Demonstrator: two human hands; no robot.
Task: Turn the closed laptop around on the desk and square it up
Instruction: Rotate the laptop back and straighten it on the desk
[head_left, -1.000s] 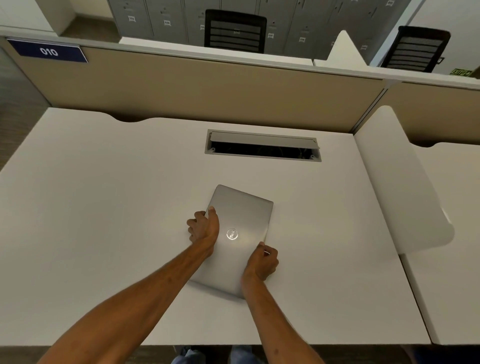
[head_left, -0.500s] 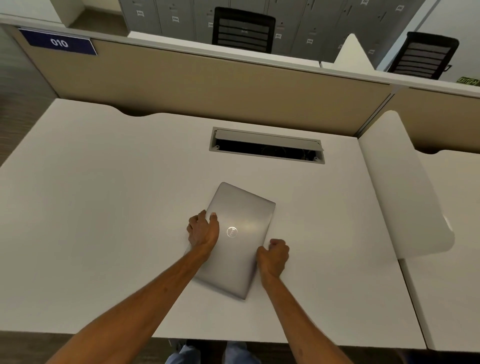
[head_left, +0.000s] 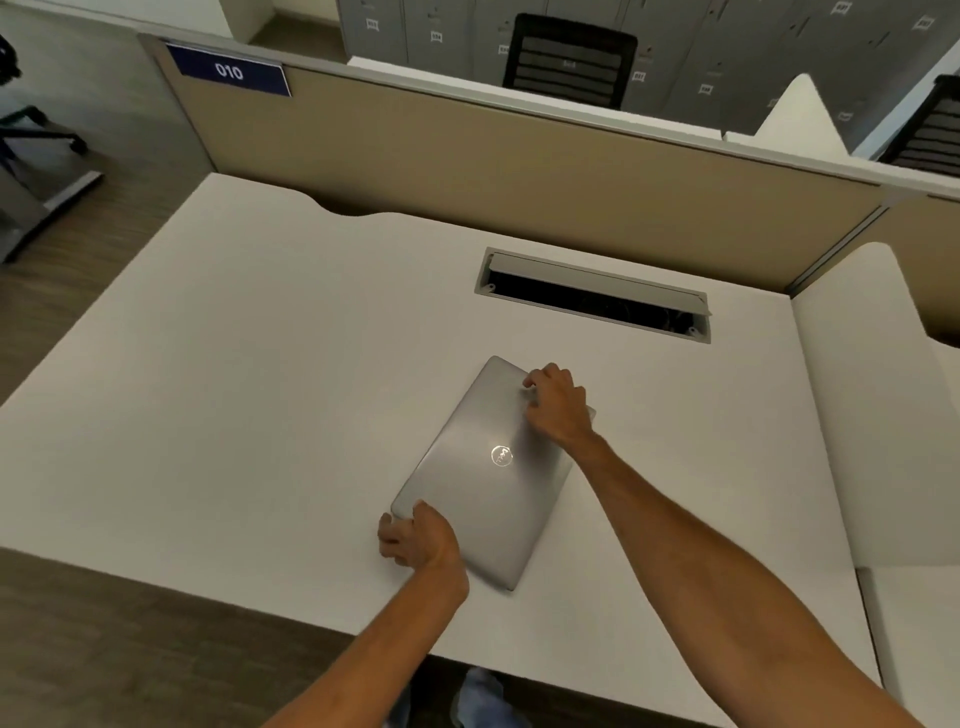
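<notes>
Head view: the closed silver laptop (head_left: 493, 473) lies skewed on the white worktop (head_left: 234, 389). The left hand (head_left: 418, 540) grips its near-left corner, fingers curled around the edge. The right hand (head_left: 556, 402) presses its far-right corner, fingers bent on the lid.

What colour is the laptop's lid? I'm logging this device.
Plain silver-grey laptop, with a shiny round logo; seen in the head view.

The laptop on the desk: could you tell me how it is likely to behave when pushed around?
The laptop is closed and lies flat, so it should turn as one stiff slab. The desk looks smooth, so it will probably slide easily. The left hand and right hand sit at opposite corners, which suits pivoting it.
</notes>
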